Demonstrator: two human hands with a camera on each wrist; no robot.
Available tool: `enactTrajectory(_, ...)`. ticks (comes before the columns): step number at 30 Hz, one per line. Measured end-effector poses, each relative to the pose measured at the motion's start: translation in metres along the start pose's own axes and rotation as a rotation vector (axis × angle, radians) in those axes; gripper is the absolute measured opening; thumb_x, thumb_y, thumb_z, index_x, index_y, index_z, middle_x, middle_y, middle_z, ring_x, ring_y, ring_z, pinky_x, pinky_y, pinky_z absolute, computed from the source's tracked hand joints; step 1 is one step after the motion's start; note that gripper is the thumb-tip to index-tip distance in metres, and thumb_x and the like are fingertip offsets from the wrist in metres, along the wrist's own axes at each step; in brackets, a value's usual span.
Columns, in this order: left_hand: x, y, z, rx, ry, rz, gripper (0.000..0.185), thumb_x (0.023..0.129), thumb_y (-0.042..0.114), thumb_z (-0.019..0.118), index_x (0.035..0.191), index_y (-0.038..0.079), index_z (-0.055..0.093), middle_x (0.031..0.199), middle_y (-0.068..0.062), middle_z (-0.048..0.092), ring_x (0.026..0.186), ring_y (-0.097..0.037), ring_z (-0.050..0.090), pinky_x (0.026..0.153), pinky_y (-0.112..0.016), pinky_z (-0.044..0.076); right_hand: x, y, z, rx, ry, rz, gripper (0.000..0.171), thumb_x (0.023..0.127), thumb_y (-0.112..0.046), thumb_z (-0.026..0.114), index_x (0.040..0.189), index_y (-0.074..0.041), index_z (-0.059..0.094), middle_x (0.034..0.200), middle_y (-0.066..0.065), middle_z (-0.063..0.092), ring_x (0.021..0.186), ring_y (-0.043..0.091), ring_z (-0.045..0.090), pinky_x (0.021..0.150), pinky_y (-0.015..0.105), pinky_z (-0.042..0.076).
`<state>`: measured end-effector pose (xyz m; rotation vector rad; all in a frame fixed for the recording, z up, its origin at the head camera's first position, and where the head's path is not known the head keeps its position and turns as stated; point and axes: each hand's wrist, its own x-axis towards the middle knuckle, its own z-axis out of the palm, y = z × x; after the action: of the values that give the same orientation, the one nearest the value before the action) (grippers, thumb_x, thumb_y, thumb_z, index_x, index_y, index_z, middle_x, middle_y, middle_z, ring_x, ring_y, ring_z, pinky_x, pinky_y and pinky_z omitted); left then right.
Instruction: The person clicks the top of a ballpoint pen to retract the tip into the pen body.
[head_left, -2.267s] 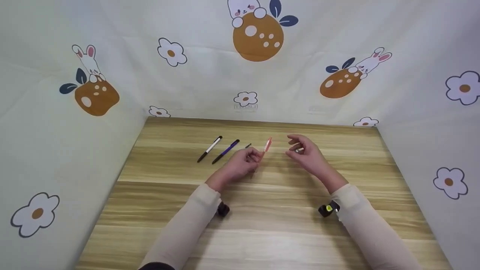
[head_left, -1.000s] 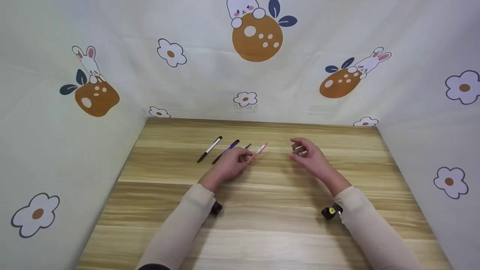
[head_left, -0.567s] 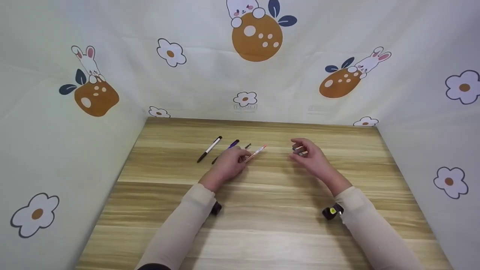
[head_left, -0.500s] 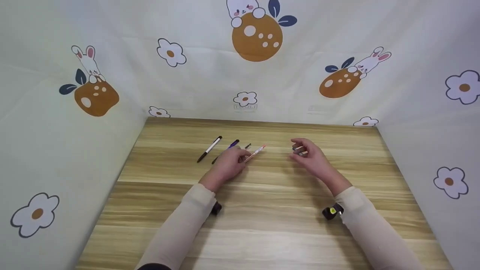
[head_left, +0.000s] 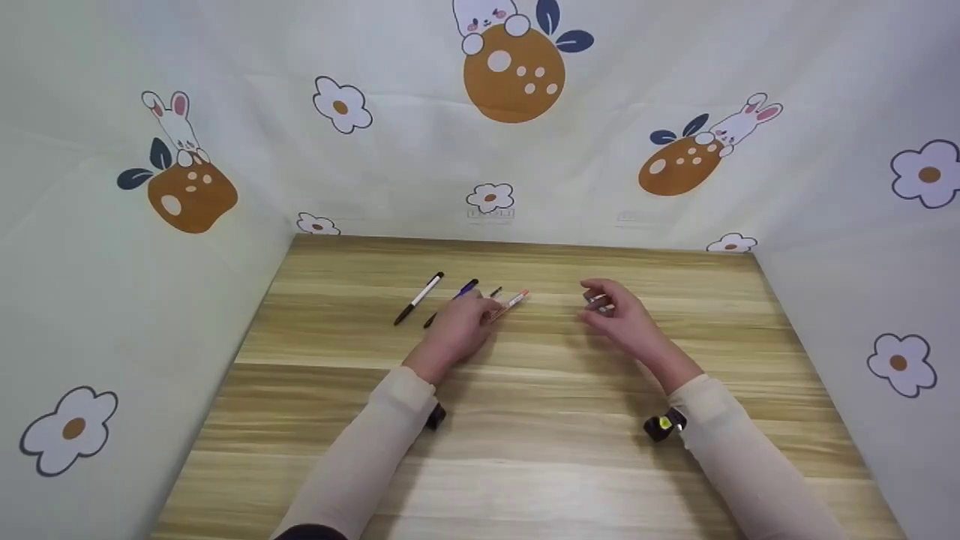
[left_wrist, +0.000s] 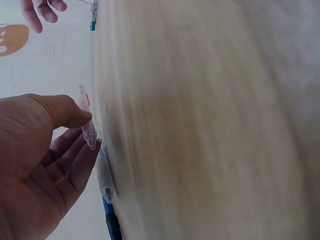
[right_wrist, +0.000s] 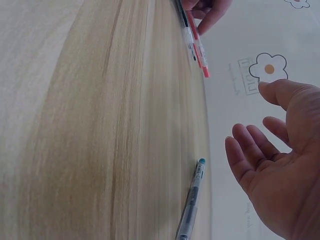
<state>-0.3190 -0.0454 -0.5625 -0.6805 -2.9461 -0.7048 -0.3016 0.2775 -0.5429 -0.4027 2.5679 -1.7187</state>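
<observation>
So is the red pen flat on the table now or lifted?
Flat, or nearly so: the red pen lies low along the table, and the left hand pinches its near end.

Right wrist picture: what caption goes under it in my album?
Open right hand hovers beside a teal-tipped pen on the wooden table.

On my head camera, a black-and-white pen (head_left: 420,298) lies at ten o'clock on the light wooden table (head_left: 525,465); cream cloth walls with rabbit and flower prints (head_left: 225,150) surround it.
</observation>
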Motion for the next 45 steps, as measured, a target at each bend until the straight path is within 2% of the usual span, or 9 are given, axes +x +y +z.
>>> enactTrajectory(4,0.001,0.001,0.001,0.005,0.001,-0.004,0.025,0.107,0.019,0.076,0.131,0.017,0.083,0.109,-0.005,0.069,0.09,-0.02,0.064,0.083,-0.041,0.059,0.001,0.001,0.001,-0.006,0.01,-0.007,0.056,0.1,0.0,0.079,0.151,0.01,0.056,0.135,0.03,0.06,0.122,0.045,0.065,0.096,0.028,0.056)
enactTrajectory(10,0.001,0.001,0.001,-0.014,0.003,-0.012,0.021,0.108,0.021,0.075,0.125,0.017,0.085,0.101,-0.005,0.068,0.084,-0.02,0.059,0.078,-0.041,0.057,0.001,0.003,0.0,-0.009,0.014,-0.019,0.055,0.1,0.001,0.079,0.15,0.01,0.057,0.134,0.03,0.06,0.12,0.044,0.066,0.095,0.027,0.056)
enactTrajectory(15,0.0,0.001,0.0,-0.033,-0.016,-0.035,0.022,0.109,0.019,0.073,0.127,0.018,0.085,0.1,-0.005,0.068,0.084,-0.019,0.057,0.078,-0.041,0.055,0.0,0.003,-0.001,-0.003,0.004,0.001,0.055,0.1,-0.001,0.08,0.149,0.007,0.059,0.135,0.033,0.06,0.12,0.039,0.067,0.094,0.023,0.055)
enactTrajectory(20,0.001,0.001,-0.001,-0.045,-0.035,-0.052,0.023,0.109,0.019,0.073,0.129,0.017,0.084,0.099,-0.003,0.067,0.084,-0.019,0.055,0.077,-0.039,0.053,-0.001,0.003,-0.002,-0.025,0.005,-0.001,0.055,0.1,-0.004,0.08,0.15,0.007,0.058,0.135,0.034,0.06,0.12,0.041,0.067,0.094,0.02,0.054)
enactTrajectory(27,0.001,-0.001,-0.002,-0.032,-0.036,-0.006,0.019,0.109,0.017,0.073,0.122,0.016,0.086,0.093,-0.005,0.063,0.081,-0.02,0.049,0.073,-0.037,0.046,-0.002,0.002,-0.001,-0.015,0.0,0.001,0.056,0.1,-0.003,0.081,0.15,0.006,0.059,0.136,0.032,0.06,0.123,0.044,0.066,0.095,0.019,0.054)
enactTrajectory(33,0.001,-0.002,-0.002,-0.017,-0.02,0.007,0.016,0.108,0.018,0.075,0.12,0.015,0.086,0.093,-0.004,0.064,0.08,-0.019,0.05,0.072,-0.038,0.048,-0.002,0.002,0.002,-0.016,0.016,0.005,0.056,0.099,0.002,0.08,0.149,0.008,0.058,0.134,0.032,0.061,0.122,0.048,0.065,0.092,0.018,0.052)
enactTrajectory(38,0.001,-0.001,-0.002,-0.027,-0.024,-0.011,0.017,0.108,0.018,0.075,0.121,0.013,0.085,0.094,-0.004,0.066,0.08,-0.019,0.053,0.074,-0.04,0.052,-0.006,-0.012,0.004,-0.005,0.017,0.01,0.053,0.098,0.008,0.077,0.147,0.014,0.057,0.131,0.033,0.061,0.122,0.055,0.063,0.091,0.018,0.052)
enactTrajectory(42,0.001,-0.002,-0.003,-0.029,-0.029,-0.024,0.019,0.106,0.018,0.075,0.122,0.01,0.083,0.097,-0.004,0.067,0.082,-0.019,0.056,0.078,-0.041,0.055,-0.013,-0.03,0.003,-0.015,0.007,0.002,0.05,0.098,0.007,0.077,0.144,0.015,0.059,0.13,0.032,0.064,0.119,0.053,0.064,0.09,0.019,0.054)
enactTrajectory(45,0.002,-0.002,-0.004,-0.042,-0.04,-0.039,0.022,0.105,0.018,0.077,0.123,0.007,0.082,0.1,-0.004,0.068,0.086,-0.02,0.058,0.081,-0.041,0.056,-0.015,-0.034,0.002,-0.024,0.009,-0.01,0.047,0.098,0.008,0.076,0.141,0.016,0.059,0.13,0.033,0.065,0.118,0.053,0.065,0.089,0.018,0.054)
